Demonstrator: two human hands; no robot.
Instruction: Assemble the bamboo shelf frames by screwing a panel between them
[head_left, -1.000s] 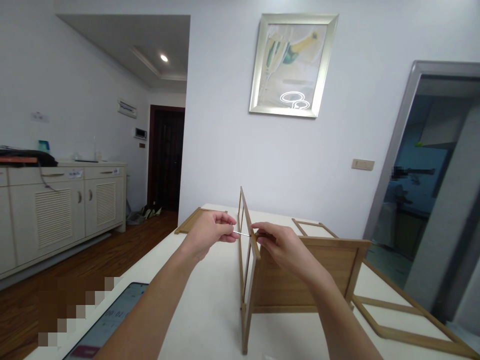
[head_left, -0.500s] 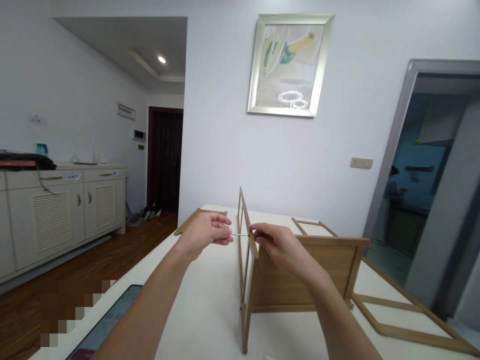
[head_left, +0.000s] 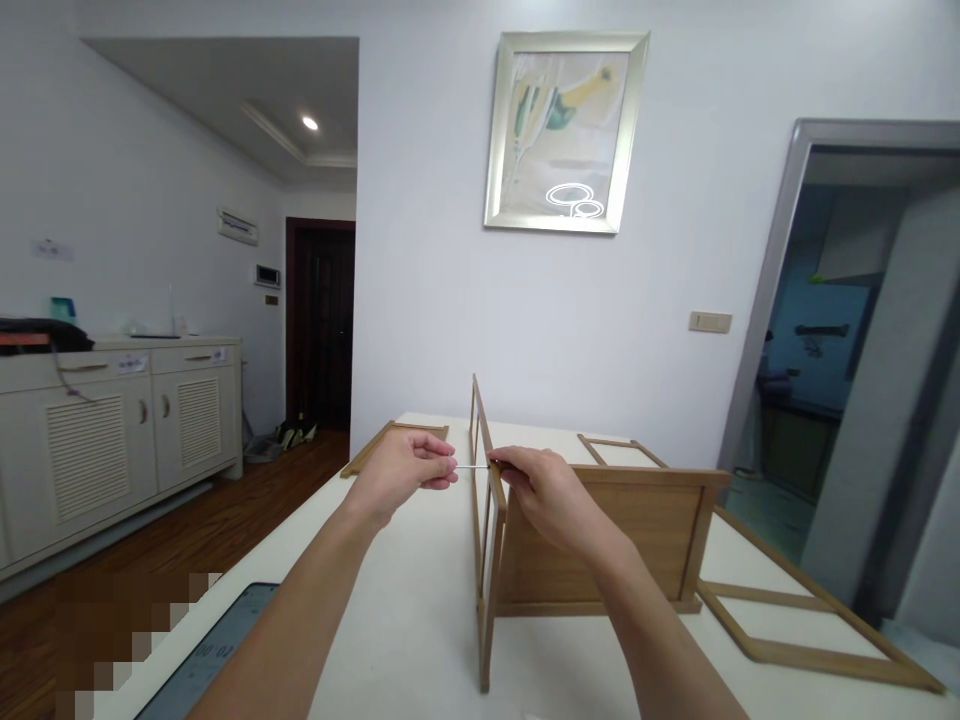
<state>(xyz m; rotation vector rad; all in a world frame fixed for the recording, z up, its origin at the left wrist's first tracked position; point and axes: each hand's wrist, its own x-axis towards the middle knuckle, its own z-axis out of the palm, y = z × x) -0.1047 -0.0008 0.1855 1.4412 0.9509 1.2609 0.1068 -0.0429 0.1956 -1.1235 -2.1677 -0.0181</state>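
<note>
My left hand is closed in a pinch around the end of a thin silvery tool; its handle is hidden in the fingers, so its kind cannot be told. The tool's shaft runs level to the upright wooden frame, its tip at the frame's upper bar. On the other side, my right hand has its fingers closed on that bar, where the wooden panel meets the frame. The panel stands on edge, extending right from the frame. Whatever lies under my right fingertips is hidden.
On the white table lie a large wooden frame at right, a smaller frame behind the panel, and a wooden piece at far left. A phone rests near the left edge. A wall rises behind.
The camera view has turned slightly right, so everything sits a little further left. Both hands keep their places at the frame, and the silvery tool still reaches it.
</note>
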